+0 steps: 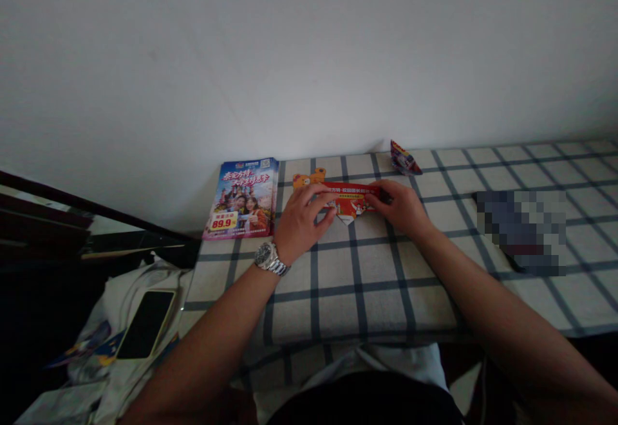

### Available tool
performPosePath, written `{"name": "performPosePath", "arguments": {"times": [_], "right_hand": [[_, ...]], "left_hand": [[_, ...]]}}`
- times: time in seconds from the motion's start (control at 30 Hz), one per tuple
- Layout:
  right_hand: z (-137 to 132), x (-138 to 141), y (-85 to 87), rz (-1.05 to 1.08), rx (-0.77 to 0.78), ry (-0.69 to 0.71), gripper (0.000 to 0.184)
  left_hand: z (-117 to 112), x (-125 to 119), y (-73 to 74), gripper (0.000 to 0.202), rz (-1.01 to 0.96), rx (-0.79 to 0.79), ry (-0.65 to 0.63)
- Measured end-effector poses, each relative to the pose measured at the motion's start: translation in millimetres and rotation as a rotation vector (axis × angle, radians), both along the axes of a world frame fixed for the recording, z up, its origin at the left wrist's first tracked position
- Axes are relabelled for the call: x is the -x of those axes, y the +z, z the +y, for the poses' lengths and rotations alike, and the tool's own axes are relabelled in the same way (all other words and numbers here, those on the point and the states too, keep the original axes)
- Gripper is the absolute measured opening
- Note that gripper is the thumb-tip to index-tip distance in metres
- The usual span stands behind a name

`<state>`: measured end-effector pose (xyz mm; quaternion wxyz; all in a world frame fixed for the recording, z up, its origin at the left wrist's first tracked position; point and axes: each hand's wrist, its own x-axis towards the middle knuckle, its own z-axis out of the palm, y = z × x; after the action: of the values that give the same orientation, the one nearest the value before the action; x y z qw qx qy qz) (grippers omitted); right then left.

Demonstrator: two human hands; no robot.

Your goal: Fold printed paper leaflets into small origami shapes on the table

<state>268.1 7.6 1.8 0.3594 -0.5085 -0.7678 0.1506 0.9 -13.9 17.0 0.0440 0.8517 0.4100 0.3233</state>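
A partly folded red and orange paper flyer (pixel 348 199) lies on the checked tablecloth (pixel 367 277) near the wall. My left hand (pixel 302 219), with a metal watch on the wrist, presses its fingers on the flyer's left part. My right hand (pixel 400 206) pinches the flyer's right end, fingers curled on the paper. Both hands touch the same sheet.
A stack of colourful flyers (pixel 242 198) lies at the table's left edge. A small folded paper shape (pixel 404 158) stands by the wall. A blurred dark object (pixel 524 232) lies to the right. A phone (pixel 146 323) rests on white cloth lower left.
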Motion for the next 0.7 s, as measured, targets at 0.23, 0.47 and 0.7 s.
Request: {"name": "performPosePath", "arguments": {"times": [0.23,0.47,0.7], "right_hand": [[3,-4,-2.0,-0.132,-0.066,0.043,0.018],[3,-4,-3.4,-0.141,-0.116,0.041,0.029],[5,-5,-3.2,-0.206,-0.158,0.088,0.028]], "left_hand": [[-2,-7,-11.1,0.033,0.154,0.115,-0.227],[-3,-6,-11.5,0.034,0.178,0.149,-0.248],[-3,-7,-12.8,0.035,0.172,0.146,-0.246]]}}
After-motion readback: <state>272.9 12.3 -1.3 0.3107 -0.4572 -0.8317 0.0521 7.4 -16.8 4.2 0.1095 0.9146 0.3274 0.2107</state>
